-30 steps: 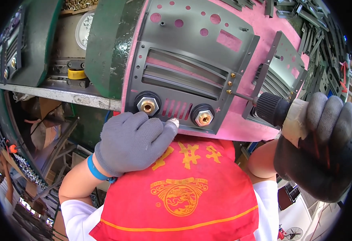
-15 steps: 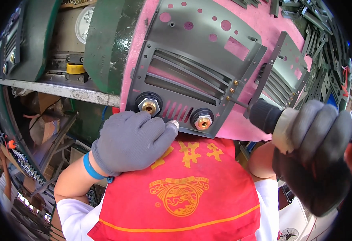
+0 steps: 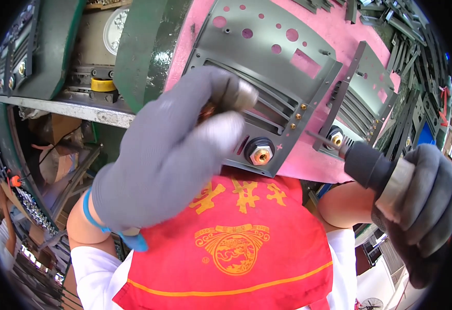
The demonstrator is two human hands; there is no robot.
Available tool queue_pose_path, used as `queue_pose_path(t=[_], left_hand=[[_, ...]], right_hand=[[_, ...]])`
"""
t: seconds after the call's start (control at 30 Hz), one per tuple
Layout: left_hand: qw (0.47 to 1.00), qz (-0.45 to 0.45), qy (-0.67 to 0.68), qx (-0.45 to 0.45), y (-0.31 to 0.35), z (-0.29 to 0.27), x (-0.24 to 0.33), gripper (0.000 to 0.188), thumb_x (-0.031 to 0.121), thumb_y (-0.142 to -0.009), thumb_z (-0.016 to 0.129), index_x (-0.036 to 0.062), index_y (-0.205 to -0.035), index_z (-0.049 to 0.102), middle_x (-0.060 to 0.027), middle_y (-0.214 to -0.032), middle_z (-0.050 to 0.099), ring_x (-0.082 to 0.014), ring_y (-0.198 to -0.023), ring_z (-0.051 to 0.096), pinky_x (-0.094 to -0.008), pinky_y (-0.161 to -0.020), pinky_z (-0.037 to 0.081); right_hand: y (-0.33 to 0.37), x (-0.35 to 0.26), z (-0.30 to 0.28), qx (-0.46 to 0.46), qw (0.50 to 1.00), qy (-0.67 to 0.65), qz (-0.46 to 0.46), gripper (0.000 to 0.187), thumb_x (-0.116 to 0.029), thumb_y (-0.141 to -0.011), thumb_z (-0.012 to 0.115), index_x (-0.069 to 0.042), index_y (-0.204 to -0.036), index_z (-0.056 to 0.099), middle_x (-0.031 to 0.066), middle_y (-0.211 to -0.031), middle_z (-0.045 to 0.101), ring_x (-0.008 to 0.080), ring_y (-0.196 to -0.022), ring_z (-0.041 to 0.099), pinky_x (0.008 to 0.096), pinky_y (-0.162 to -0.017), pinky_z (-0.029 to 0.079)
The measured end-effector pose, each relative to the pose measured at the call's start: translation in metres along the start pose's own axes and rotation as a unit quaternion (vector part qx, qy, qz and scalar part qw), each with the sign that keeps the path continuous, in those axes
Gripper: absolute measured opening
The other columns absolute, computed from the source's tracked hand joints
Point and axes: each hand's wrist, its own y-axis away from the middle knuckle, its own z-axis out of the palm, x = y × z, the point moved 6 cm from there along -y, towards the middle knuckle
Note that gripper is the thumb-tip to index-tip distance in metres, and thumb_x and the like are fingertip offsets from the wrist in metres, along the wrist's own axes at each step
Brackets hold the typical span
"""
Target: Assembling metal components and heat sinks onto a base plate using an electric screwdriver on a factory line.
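Observation:
My left hand (image 3: 159,147), in a grey glove with pale fingertips, hovers over the near left part of a grey metal panel (image 3: 257,46). Its fingers curl while thumb and forefinger stand apart; motion smears them, and a small reddish-brown patch shows in the gap. The panel has round holes, a square cutout and a slatted opening. A brass fitting with a hex nut (image 3: 261,155) sits at its near edge, and small brass screws (image 3: 298,116) line its right side. My gloved right hand (image 3: 422,199) grips a power screwdriver (image 3: 368,164), its thin bit clear of the screws.
Pink padding (image 3: 300,164) lies under the panel. A second, similar panel (image 3: 362,93) stands to its right, beside piled metal strips (image 3: 417,51). Further left are green-edged machinery (image 3: 143,57), a yellow ring (image 3: 102,84) and a metal rail (image 3: 66,108). A red apron (image 3: 236,206) covers my front.
My left hand has risen from the panel's near edge and moved over it, hiding the left fitting. My right hand has drawn the screwdriver back right and down, its bit leaving the lowest brass screw.

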Motion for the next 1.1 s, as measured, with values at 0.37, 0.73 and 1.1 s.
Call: queue_pose_path(t=[0.37,0.73,1.1], left_hand=[[0.954,-0.129,0.254,-0.095,-0.045,0.050,-0.012,0.033,0.029,-0.102,0.044,0.0029,-0.121,0.051,-0.0052,-0.087,0.061,-0.0060,-0.065,0.044,-0.0208,-0.055,0.037],[0.947,-0.086,0.304,-0.061,-0.051,0.039,-0.003,0.045,0.043,-0.101,0.053,0.0013,-0.118,0.057,0.0013,-0.080,0.056,-0.0026,-0.056,0.035,-0.0178,-0.047,0.027],[0.933,-0.154,0.312,-0.092,-0.041,0.045,-0.007,0.048,0.051,-0.100,0.049,0.0057,-0.110,0.061,0.0072,-0.065,0.043,-0.0021,-0.049,0.024,-0.0196,-0.044,0.021]], right_hand=[[-0.004,-0.015,0.007,0.153,0.977,0.011,-0.149,0.022,-0.021,-0.071,0.080,-0.019,-0.066,0.058,-0.0091,-0.060,0.057,0.0022,-0.058,0.059,0.0157,-0.063,0.049],[-0.016,-0.018,0.002,0.301,0.909,-0.020,-0.289,0.018,-0.016,-0.070,0.070,-0.020,-0.066,0.053,-0.0099,-0.060,0.054,0.0007,-0.057,0.052,0.0166,-0.060,0.042],[0.003,-0.020,0.006,0.380,0.860,-0.052,-0.335,0.017,-0.014,-0.068,0.066,-0.019,-0.066,0.050,-0.0091,-0.060,0.051,0.0007,-0.055,0.048,0.0178,-0.058,0.037]])
